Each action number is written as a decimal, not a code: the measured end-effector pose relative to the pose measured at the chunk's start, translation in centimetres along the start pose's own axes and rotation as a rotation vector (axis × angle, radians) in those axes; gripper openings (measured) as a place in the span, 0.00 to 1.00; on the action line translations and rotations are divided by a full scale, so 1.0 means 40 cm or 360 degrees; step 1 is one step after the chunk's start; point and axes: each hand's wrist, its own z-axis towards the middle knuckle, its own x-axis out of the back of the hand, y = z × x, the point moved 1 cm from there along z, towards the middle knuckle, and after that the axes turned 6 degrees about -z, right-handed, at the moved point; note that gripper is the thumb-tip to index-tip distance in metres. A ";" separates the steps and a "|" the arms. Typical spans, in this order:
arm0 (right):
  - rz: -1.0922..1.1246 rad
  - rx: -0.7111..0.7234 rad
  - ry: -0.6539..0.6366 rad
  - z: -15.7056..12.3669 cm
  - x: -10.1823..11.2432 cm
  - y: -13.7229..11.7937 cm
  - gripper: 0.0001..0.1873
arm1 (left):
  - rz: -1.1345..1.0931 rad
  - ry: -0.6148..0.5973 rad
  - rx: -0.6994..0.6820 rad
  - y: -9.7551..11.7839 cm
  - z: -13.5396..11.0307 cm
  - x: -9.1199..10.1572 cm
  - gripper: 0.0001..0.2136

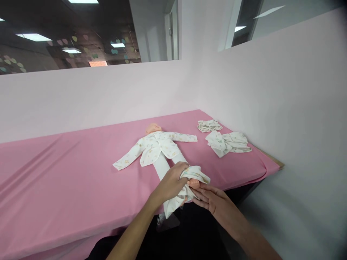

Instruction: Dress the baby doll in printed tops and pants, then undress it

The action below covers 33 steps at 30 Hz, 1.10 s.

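A baby doll [154, 128] lies on its back on a pink-covered table [81, 173], its head toward the wall. It wears a white printed jacket [159, 144] with the sleeves spread, and its legs [161, 165] look white. Printed baby trousers [173, 205] are bunched around the lower legs at the table's front edge. My left hand [172, 180] is closed on the bunched cloth. One doll foot [194, 183] shows at the cloth opening, with my right hand [211, 198] at it, fingers against the foot and the cloth. Part of the other foot peeks out lower down.
A folded printed cloth [208, 125] lies at the table's far right corner. Nearer sits a loosely crumpled printed garment [229, 142]. White walls [284, 90] border the table behind and on the right, with windows above. The cover has creases at the left.
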 end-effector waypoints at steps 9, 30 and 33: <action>-0.1235 0.0316 -0.0022 0.045 0.075 -0.030 0.12 | 0.0100 0.0030 0.0052 0.001 0.003 -0.005 0.10; -0.2183 0.0300 -0.0401 0.123 0.155 -0.156 0.31 | 0.0296 0.0169 0.0107 0.005 -0.145 0.026 0.17; -0.1887 0.0129 -0.0224 0.112 0.156 -0.219 0.24 | 0.0319 0.0273 0.0302 -0.017 -0.204 0.046 0.15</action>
